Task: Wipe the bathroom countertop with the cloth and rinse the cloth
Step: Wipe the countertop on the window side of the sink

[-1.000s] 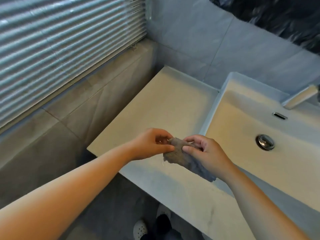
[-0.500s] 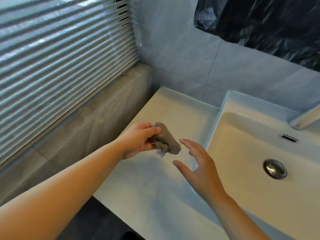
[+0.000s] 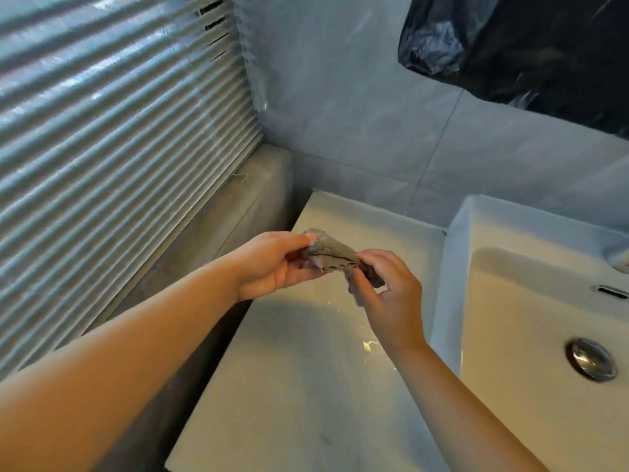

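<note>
Stretching between both hands, the cloth [image 3: 332,255] sits pinched in left grip [image 3: 272,264] and right grip [image 3: 384,291].

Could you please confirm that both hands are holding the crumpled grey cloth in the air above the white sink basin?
Not quite: the head view shows the left hand and right hand holding the crumpled grey cloth in the air above the pale stone countertop, not over the white sink basin, which lies to the right.

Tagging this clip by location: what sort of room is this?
Most likely a bathroom: a white basin with a metal drain plug, a pale countertop beside it, and grey tiled walls.
</note>
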Demonstrator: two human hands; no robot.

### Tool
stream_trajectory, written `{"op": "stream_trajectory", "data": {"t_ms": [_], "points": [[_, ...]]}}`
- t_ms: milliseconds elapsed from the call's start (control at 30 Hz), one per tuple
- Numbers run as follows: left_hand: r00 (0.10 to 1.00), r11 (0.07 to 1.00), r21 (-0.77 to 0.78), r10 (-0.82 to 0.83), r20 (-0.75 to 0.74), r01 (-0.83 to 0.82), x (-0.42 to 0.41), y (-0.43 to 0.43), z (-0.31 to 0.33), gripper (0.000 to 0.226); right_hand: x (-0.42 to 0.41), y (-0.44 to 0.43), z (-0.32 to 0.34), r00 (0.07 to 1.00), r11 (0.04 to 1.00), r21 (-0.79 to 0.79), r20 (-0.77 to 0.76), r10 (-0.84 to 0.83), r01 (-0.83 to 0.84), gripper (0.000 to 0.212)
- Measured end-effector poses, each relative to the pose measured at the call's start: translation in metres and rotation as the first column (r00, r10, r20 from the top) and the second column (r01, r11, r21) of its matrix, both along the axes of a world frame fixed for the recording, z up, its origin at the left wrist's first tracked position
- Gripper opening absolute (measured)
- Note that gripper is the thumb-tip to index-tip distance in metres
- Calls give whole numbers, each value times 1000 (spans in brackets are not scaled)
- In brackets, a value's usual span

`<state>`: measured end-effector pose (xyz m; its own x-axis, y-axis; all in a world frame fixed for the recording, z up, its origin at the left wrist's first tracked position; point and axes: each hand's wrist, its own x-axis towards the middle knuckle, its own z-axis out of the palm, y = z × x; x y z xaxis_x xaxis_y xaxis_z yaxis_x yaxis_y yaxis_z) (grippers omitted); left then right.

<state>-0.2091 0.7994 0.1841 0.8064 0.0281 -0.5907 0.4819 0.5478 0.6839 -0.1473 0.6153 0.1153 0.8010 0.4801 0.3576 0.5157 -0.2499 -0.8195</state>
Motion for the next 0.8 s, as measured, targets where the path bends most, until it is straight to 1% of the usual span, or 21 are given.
{"op": "stream_trajectory", "data": {"t_ms": [67,133,167,200,233,267,300,333,367,467,600,667,800], "points": [[999,995,102,-16,-29,18,5,20,-6,28,4,13,5,1000,1000,-22,-28,4,-4,13],[998,973,232,20,-59,-6,10,34,-18,29,8,23,7,992,999,-48,-122,-30,24,10],[996,945,328,38,-78,-10,11,39,-26,28,12,26,5,982,996,-69,-176,-64,53,8],[995,881,474,38,-97,12,11,44,-37,26,17,28,1,970,991,-101,-219,-107,87,9],[993,754,652,1,-118,77,11,50,-50,24,25,29,-5,957,984,-136,-249,-150,119,9],[987,583,797,-60,-149,156,9,54,-63,23,32,29,-10,945,975,-166,-269,-186,145,9],[976,429,877,-117,-184,217,7,57,-76,24,41,30,-15,935,968,-188,-280,-217,168,10],[964,329,909,-159,-214,256,5,59,-88,27,50,31,-20,929,960,-204,-278,-243,190,10],[953,278,918,-188,-236,282,4,60,-100,33,59,33,-24,927,953,-218,-266,-265,210,9],[935,181,929,-210,-285,324,7,61,-129,46,91,43,-34,935,939,-245,-199,-293,241,13],[938,108,941,-171,-301,322,16,64,-164,54,138,69,-54,967,930,-308,-95,-238,199,23],[944,94,947,-156,-289,306,22,64,-178,59,159,85,-64,980,922,-351,-46,-191,163,23],[952,130,946,-113,-284,297,39,66,-202,71,192,123,-83,986,913,-373,23,-165,162,24]]}}
